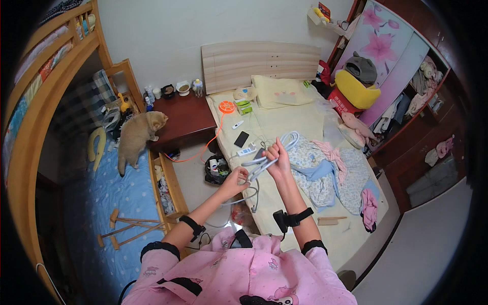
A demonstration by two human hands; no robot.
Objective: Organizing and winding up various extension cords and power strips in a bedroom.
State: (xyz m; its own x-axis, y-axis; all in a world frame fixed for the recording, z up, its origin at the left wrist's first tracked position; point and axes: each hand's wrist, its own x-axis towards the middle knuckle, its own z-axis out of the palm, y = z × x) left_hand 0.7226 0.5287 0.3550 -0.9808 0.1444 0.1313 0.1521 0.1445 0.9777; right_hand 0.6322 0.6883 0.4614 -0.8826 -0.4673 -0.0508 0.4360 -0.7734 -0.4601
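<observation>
My right hand grips a bundle of looped grey-white cable above the bed. Loops stick out on both sides of the fist. My left hand pinches the same cable at the lower left of the bundle, its fingertips partly hidden. Loose cable hangs below both hands toward the floor and the bed's edge. Behind the bundle lie a white power strip and a black smartphone. A dark, flat object shows next to the right hand, partly covered.
A cat stands on the blue bed at left, forepaws on the dark red nightstand. An orange cord reel trails its cord to the drawer. Crumpled clothes and a wooden brush lie at right. A black-bagged bin stands between.
</observation>
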